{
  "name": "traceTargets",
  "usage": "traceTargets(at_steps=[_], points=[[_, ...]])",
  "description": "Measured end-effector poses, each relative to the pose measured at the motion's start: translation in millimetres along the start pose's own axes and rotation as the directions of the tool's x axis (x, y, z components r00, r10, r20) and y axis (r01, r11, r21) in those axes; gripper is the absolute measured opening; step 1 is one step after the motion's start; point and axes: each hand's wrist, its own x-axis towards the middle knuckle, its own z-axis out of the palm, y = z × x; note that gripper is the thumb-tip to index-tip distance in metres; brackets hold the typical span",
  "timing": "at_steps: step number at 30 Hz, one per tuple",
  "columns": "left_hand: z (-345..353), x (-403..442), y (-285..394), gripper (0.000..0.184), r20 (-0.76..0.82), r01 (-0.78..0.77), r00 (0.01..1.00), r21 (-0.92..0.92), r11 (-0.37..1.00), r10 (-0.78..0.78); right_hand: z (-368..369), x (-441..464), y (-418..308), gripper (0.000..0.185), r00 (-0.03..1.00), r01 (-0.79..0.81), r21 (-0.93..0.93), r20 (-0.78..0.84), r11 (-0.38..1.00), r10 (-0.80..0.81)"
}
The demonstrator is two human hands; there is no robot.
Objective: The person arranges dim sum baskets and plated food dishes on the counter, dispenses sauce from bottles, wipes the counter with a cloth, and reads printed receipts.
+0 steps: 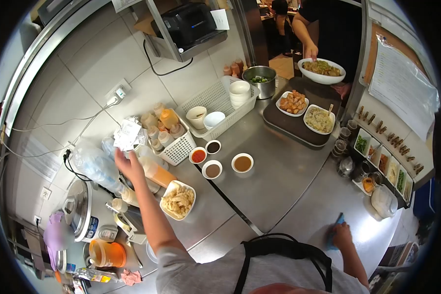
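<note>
My left hand is stretched out toward a pile of white paper slips by the wall. Its fingers are extended just below the slips, and I cannot tell whether they touch them. A squeeze bottle with orange sauce lies beside that forearm, near a white bowl of fried, battered food. On the right, my right hand is closed on a blue cloth, pressed to the steel counter. Small white bowls of sauce, including a brown one and a red one, stand mid-counter.
A co-worker's hand holds a food bowl over a brown tray bearing two filled dishes. Baskets of bottles and bowls line the wall. Garnish containers stand right; a rice cooker stands left.
</note>
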Motion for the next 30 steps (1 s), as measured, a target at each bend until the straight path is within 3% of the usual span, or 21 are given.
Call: traceTargets(at_steps=[3,4,6,7,9,10,11,12,14,16,17,19,21,22,24,25,26,27,28,29,30], points=[[75,83,88,0.037,0.237,-0.04,0.967,-0.234,0.971,0.097,-12,-4,40,0.022,0.987,-0.146,-0.226,0.032,0.963,0.157],[102,110,111,0.037,0.35,0.113,0.937,-0.307,0.945,0.002,-14,-6,50,0.022,0.979,-0.184,-0.271,0.034,0.945,0.201],[148,144,175,0.04,0.445,0.043,0.892,-0.267,0.963,0.084,-18,-8,69,0.021,0.978,-0.172,-0.167,0.089,0.971,0.189],[172,166,192,0.041,0.419,-0.124,0.887,-0.195,0.973,0.197,-20,-11,79,0.02,0.976,-0.169,-0.113,0.117,0.979,0.182],[212,199,229,0.042,0.41,-0.128,0.872,-0.334,0.934,0.266,-27,-26,107,0.013,0.958,-0.052,0.214,-0.264,0.975,0.109],[226,207,248,0.042,0.393,-0.065,0.892,-0.377,0.924,0.224,1,-22,169,0.007,0.775,-0.058,0.046,-0.628,0.997,0.074],[233,211,269,0.038,0.478,0.036,0.869,-0.325,0.945,0.131,-19,-32,192,0.012,0.696,-0.349,0.165,-0.613,0.922,0.373],[247,222,276,0.038,0.466,0.046,0.879,-0.29,0.956,0.1,-49,-54,198,0.025,0.608,-0.489,0.242,-0.595,0.838,0.527],[276,260,279,0.038,0.444,0.076,0.896,-0.221,0.972,0.031,-57,-94,276,0.024,0.474,-0.516,0.09,-0.798,0.852,0.372],[295,281,278,0.035,0.383,0.362,0.894,-0.306,0.88,-0.235,-95,-127,234,0.03,0.448,-0.866,-0.116,-0.612,0.487,0.651],[298,277,277,0.037,0.382,0.336,0.906,-0.383,0.861,-0.183,-112,-136,186,0.042,0.359,-0.932,-0.258,-0.583,0.253,0.728],[297,267,281,0.037,0.426,0.34,0.892,-0.415,0.844,-0.15,-117,-153,168,0.06,0.258,-0.923,-0.385,-0.575,0.021,0.777],[303,248,274,0.029,0.524,0.363,0.84,-0.347,0.865,-0.142,-102,-156,218,0.061,0.296,-0.954,-0.196,-0.502,0.226,0.813],[288,221,273,0.025,0.579,0.354,0.807,-0.32,0.879,-0.115,-93,-152,245,0.059,0.347,-0.923,0.009,-0.415,0.385,0.841],[265,135,264,0.023,0.705,0.368,0.708,-0.411,0.834,0.035,-92,-117,224,0.04,0.497,-0.738,0.038,-0.645,0.673,0.581],[258,93,251,0.028,0.757,0.307,0.652,-0.315,0.898,0.043,-95,-88,205,0.036,0.538,-0.659,0.036,-0.675,0.751,0.505],[242,45,244,0.036,0.805,0.094,0.576,-0.238,0.967,0.142,-100,-62,164,0.032,0.535,-0.429,0.161,-0.747,0.889,0.394],[230,-12,229,0.041,0.836,0.225,0.549,-0.15,0.963,0.002,-101,-32,122,0.036,0.582,-0.186,0.545,-0.61,0.818,0.539],[226,-59,192,0.047,0.939,0.236,0.344,-0.113,0.965,0.026,-94,-5,93,0.034,0.648,0.008,0.281,-0.732,0.96,0.209],[201,-113,197,0.044,0.972,0.328,0.229,-0.13,0.936,0.054,-71,30,75,0.036,0.733,0.29,0.405,-0.676,0.867,0.071],[197,-161,173,0.038,0.995,0.317,-0.014,0.095,0.944,-0.095,-62,48,23,0.036,0.771,0.325,0.41,-0.636,0.852,0.013]])
